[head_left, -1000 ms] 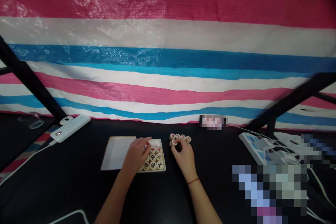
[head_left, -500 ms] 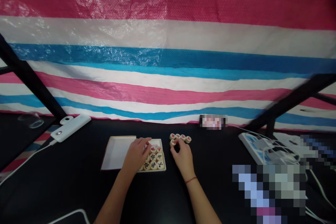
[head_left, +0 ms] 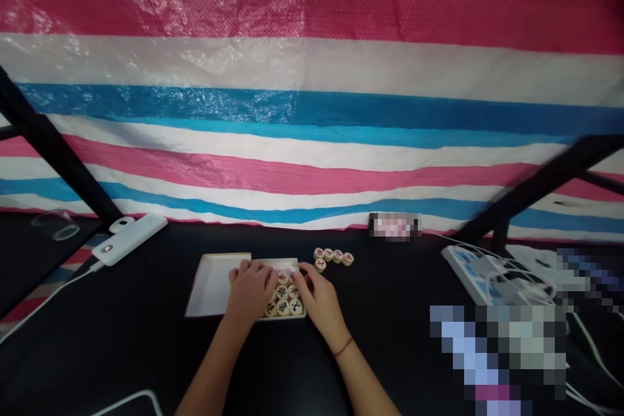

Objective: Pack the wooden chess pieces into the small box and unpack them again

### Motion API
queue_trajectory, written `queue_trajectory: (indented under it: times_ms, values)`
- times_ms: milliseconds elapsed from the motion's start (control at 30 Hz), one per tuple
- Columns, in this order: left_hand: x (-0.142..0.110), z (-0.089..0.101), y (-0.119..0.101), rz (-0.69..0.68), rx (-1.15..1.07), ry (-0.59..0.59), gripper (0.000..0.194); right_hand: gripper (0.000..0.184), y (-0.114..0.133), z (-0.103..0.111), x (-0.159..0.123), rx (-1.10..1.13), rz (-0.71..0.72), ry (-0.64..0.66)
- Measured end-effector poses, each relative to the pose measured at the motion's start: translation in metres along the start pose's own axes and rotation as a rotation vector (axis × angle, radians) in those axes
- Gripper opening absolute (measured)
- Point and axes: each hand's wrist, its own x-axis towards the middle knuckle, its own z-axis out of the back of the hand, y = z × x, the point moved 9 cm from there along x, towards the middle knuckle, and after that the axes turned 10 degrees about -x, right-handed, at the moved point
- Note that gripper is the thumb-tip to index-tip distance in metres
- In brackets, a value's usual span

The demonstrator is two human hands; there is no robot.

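Observation:
A shallow white box with its lid folded open to the left sits on the black table. Rows of round Chinese chess pieces fill its visible part, with black characters nearer me and red ones behind. My left hand lies over the box's left side, fingers bent but apart, hiding the pieces under it. At the box's right edge is my right hand, its thumb and fingertips apart beside a red-marked piece. Beyond it, several red-marked pieces stand in a row, with a single piece in front.
A white power bank with a cable and a clear cup are at the left. On the right lies a power strip with tangled white cables. A blurred-out object stands against the striped tarp.
My right hand has let go of the front piece beside the row and moved left to the box. My left hand's fingers have bent further over the box.

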Motion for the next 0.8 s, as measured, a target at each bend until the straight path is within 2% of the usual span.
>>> queue_trajectory:
  times_ms: [133,267,400,467,533,600,700,800]
  values:
    - [-0.001,-0.003,0.0,0.009,0.09,0.053,0.025,0.032,0.004,-0.003,0.0,-0.022,0.009,0.015]
    - [-0.001,-0.001,-0.002,-0.001,0.069,0.064,0.023,0.032,0.002,-0.004,0.0,-0.033,-0.001,0.019]
    - [0.001,0.0,0.0,0.034,-0.034,0.07,0.018,0.03,0.001,-0.005,0.0,-0.029,0.001,0.019]
    - [0.002,0.002,0.001,0.03,-0.076,0.049,0.015,0.027,0.003,0.001,0.0,-0.037,0.032,-0.059]
    - [0.004,0.008,-0.001,-0.003,-0.145,-0.023,0.017,0.023,0.009,0.011,-0.001,-0.045,0.09,-0.173]
    - [0.005,0.016,-0.005,-0.058,-0.271,-0.105,0.023,0.019,0.019,0.017,-0.004,-0.044,0.173,-0.233]
    - [0.003,0.019,-0.013,-0.119,-0.463,-0.137,0.03,0.026,0.033,0.014,-0.007,-0.021,0.287,-0.198]
    - [0.0,0.011,-0.021,-0.119,-0.549,-0.091,0.031,0.025,0.036,0.015,-0.009,0.024,0.299,-0.196]
